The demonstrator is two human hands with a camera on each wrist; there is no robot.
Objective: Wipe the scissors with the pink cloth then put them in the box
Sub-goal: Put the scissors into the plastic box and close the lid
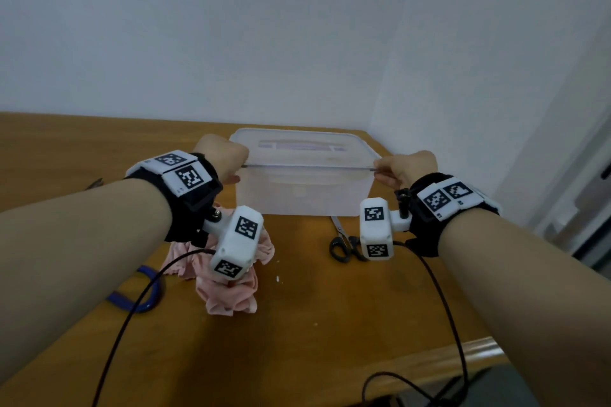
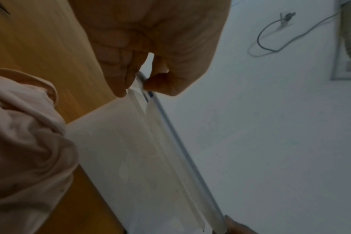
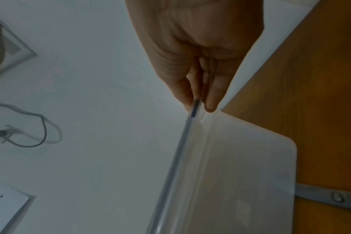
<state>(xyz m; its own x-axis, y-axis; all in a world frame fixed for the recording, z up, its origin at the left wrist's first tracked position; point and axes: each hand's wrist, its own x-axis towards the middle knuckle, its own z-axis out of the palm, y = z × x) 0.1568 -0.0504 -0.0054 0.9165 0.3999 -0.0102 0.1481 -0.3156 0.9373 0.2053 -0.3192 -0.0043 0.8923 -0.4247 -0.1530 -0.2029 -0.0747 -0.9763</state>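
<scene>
The left fingers [image 2: 118, 74] and thumb were pinched on the near left corner of the lid [image 1: 297, 142], and the right fingers [image 3: 212, 93] and thumb were clamped the same way on its near right corner. Both the left hand [image 1: 221, 155] and the right hand [image 1: 405, 168] held the lid's near edge raised off the box [image 1: 297, 195], the far edge lower, seemingly still on the rim, though blur made that hard to judge. The box stood at the back of the table [image 1: 297, 324] by the wall [image 1: 297, 26]. The scissors [image 1: 344, 241] lay on the table just in front of the box's right corner, under the right wrist. The cloth [image 1: 228, 291] sat crumpled below the left wrist, touching the box's front in the left wrist view. A blue loop [image 1: 145, 294] lay left of the cloth
</scene>
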